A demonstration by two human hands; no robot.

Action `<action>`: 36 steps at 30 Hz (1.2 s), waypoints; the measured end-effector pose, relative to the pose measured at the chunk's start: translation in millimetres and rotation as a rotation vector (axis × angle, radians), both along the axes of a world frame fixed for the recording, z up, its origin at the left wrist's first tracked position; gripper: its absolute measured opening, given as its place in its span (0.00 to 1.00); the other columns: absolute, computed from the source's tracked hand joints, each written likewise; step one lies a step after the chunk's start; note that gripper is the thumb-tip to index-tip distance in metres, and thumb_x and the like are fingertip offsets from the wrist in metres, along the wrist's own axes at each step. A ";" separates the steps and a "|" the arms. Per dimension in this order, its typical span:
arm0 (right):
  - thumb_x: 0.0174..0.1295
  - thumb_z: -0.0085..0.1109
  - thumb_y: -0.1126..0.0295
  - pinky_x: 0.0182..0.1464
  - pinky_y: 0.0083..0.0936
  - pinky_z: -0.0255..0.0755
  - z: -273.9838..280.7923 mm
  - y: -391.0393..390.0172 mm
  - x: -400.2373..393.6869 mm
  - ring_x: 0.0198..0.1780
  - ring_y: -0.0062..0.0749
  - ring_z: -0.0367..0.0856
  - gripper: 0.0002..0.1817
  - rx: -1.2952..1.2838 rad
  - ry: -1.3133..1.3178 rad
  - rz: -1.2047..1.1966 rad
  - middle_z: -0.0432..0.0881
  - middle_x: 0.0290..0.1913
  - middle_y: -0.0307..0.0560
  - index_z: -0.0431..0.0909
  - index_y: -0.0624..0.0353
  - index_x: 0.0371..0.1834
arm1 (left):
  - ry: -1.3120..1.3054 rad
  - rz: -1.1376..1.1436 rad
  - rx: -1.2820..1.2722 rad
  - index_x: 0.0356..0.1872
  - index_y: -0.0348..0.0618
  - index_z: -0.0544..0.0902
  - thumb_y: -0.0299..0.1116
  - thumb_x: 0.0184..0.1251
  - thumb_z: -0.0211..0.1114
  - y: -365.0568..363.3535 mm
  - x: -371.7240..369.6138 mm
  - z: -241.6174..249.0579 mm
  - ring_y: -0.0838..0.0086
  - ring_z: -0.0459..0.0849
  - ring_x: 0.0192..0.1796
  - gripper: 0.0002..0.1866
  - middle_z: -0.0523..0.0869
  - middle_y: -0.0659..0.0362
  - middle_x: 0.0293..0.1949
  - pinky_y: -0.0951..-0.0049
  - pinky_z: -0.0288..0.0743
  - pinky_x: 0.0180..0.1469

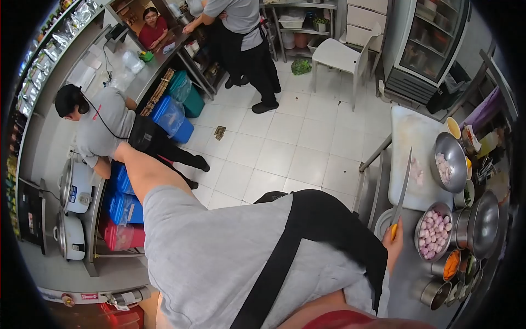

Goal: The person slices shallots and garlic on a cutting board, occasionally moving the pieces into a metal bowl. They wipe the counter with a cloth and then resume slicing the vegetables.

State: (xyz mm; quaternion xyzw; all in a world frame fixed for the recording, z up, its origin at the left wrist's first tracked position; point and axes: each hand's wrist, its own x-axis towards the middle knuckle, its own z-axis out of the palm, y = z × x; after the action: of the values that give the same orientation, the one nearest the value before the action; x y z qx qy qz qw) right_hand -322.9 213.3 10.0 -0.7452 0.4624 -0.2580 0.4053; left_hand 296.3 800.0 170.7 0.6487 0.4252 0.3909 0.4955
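Note:
My right hand (392, 241) is closed round the yellow handle of a long kitchen knife (405, 178). Its blade points up and away, over the near edge of a white cutting board (402, 131). Small pale pink chopped pieces (418, 171) lie on the board. Beside the hand are a round bowl (383, 223) and a metal bowl of peeled shallots (434, 234). A larger steel bowl (450, 156) with chopped pieces rests at the board's right. My left arm reaches out left; my left hand (121, 152) is close to a co-worker's side, its fingers not distinguishable.
A co-worker (107, 120) leans over the left counter, above blue bins (172, 118). Another person (241, 49) stands further back. A white chair (345, 60) and a glass-door fridge (424, 49) stand behind the board. Pots and an orange-filled container (451, 265) line the right counter.

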 end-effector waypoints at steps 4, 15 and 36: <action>0.64 0.49 0.76 0.60 0.26 0.64 1.0 -7.4 7.3 0.56 0.38 0.75 0.26 -0.105 -0.023 0.077 0.75 0.57 0.56 0.64 0.62 0.67 | 0.022 -0.053 -0.297 0.49 0.20 0.73 0.27 0.52 0.58 -15.1 -17.1 -14.0 0.49 0.81 0.52 0.23 0.79 0.39 0.53 0.63 0.75 0.54; 0.65 0.49 0.76 0.59 0.24 0.64 24.0 -6.8 7.3 0.56 0.33 0.74 0.25 0.047 0.024 -0.032 0.74 0.58 0.55 0.64 0.63 0.67 | 0.121 -2.626 0.198 0.24 0.35 0.84 0.33 0.61 0.58 -304.5 -96.2 28.3 0.81 0.68 0.23 0.12 0.75 0.65 0.19 0.79 0.61 0.26; 0.63 0.49 0.78 0.61 0.22 0.61 0.0 1.0 14.8 0.58 0.30 0.71 0.28 -0.006 -0.046 0.007 0.73 0.59 0.53 0.63 0.58 0.69 | 1.440 -1.973 1.526 0.61 0.58 0.75 0.49 0.51 0.72 -377.5 -175.6 -335.8 0.55 0.69 0.66 0.33 0.73 0.53 0.62 0.48 0.65 0.62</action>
State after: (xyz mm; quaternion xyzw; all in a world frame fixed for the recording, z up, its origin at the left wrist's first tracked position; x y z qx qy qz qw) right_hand -308.2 214.3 9.9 -0.7419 0.4497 -0.2750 0.4143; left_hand 120.7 422.4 -165.1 0.8274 -0.3450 -0.3837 -0.2216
